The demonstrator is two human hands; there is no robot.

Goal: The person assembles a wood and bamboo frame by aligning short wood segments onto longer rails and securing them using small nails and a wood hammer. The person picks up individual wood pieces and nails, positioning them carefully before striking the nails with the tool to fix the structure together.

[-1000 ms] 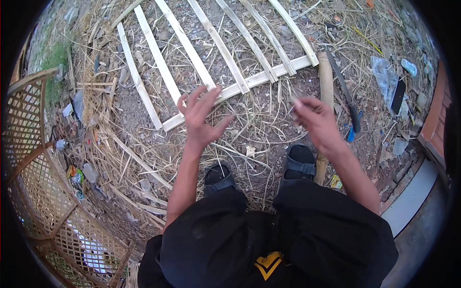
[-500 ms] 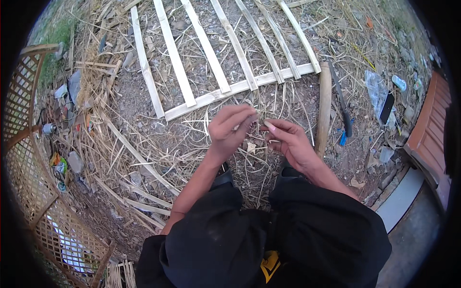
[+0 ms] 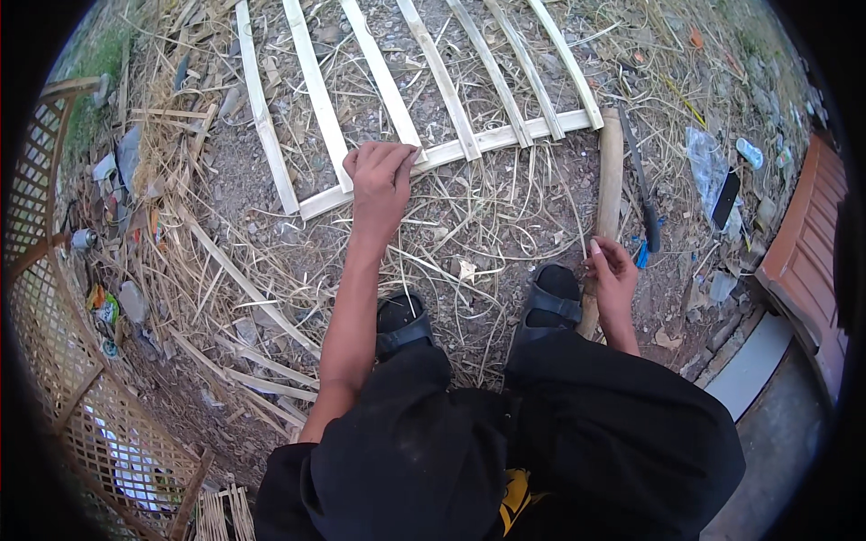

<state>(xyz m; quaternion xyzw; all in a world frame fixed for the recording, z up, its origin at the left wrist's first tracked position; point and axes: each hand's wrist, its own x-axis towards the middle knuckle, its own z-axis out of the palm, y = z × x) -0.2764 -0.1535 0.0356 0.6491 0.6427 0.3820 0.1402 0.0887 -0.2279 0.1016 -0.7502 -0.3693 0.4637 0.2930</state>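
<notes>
My left hand (image 3: 379,187) is over the wooden frame, its fingertips pinched together at the lower end of a pale slat (image 3: 383,72). Whatever the pinch holds is too small to make out. That slat's end rests on a crosswise wooden strip (image 3: 496,140). Farther right, my right hand (image 3: 616,287) is low beside a thick round wooden stick (image 3: 611,171), overlapping its right edge. The fingers there are loosely curled with a gap from the thumb, and I see nothing held in them.
Several more slats (image 3: 262,117) lie across the strip. Right of the stick lies a long knife (image 3: 646,194) with a dark handle, near clear plastic (image 3: 708,167). A lattice panel (image 3: 54,307) stands at the left. Straw-like shavings (image 3: 451,234) cover the ground.
My hands have parted from in front of my knees. The left went up and left to the slat's end; the right moved right and down to the round stick. My sandals now show.
</notes>
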